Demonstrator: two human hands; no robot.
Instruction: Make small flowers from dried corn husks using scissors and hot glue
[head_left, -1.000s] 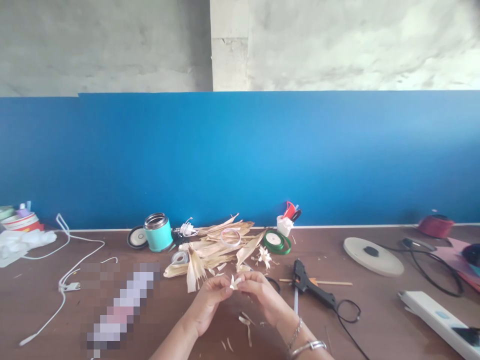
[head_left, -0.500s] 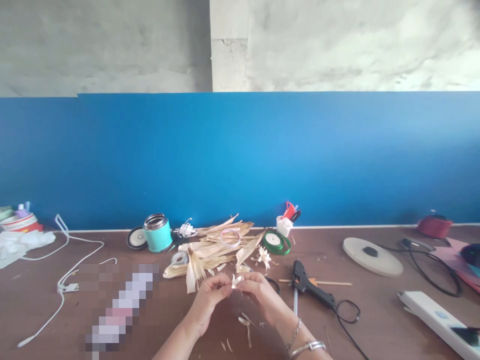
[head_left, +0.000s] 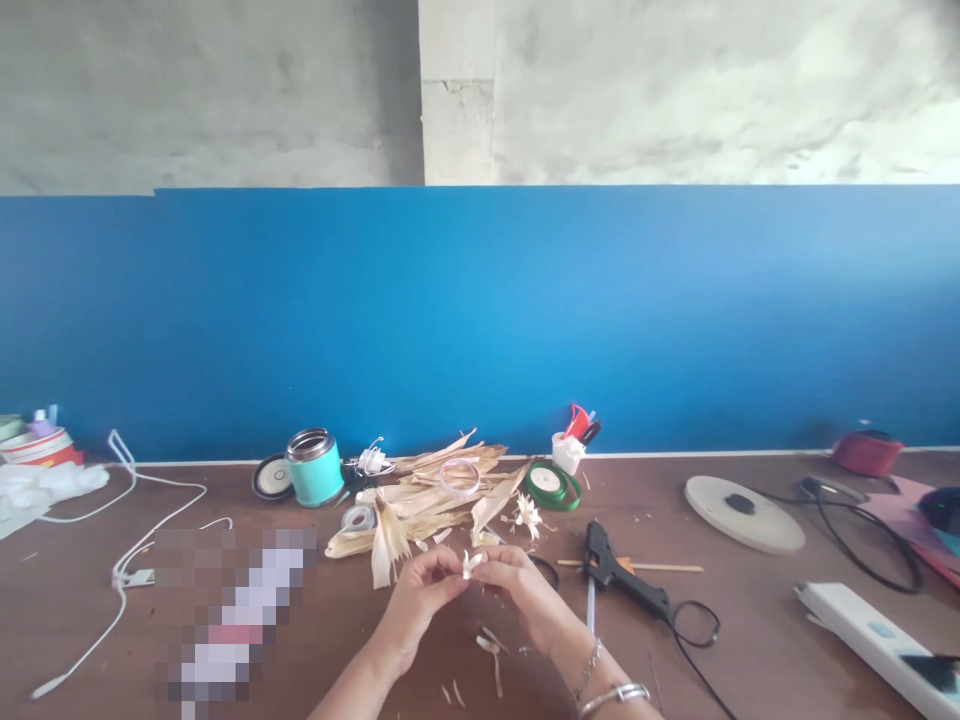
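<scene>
My left hand [head_left: 415, 600] and my right hand [head_left: 521, 590] meet low in the middle of the view, just above the brown table [head_left: 750, 640]. Both pinch a small pale piece of dried husk [head_left: 471, 563] between their fingertips. Bracelets circle my right wrist. Behind the hands lies a pile of dried husk strips [head_left: 431, 500] and a small husk flower [head_left: 529, 514]. Loose husk scraps [head_left: 491, 645] lie on the table under my hands.
A black glue gun [head_left: 622, 580] with its cord lies right of my hands, next to a thin wooden stick. A teal jar [head_left: 315, 466], green ribbon roll [head_left: 553, 484], tape rolls, a white cup of pens [head_left: 571, 445], a white power strip [head_left: 877, 640], a round white disc [head_left: 742, 512] and white cables [head_left: 127, 560] spread over the table.
</scene>
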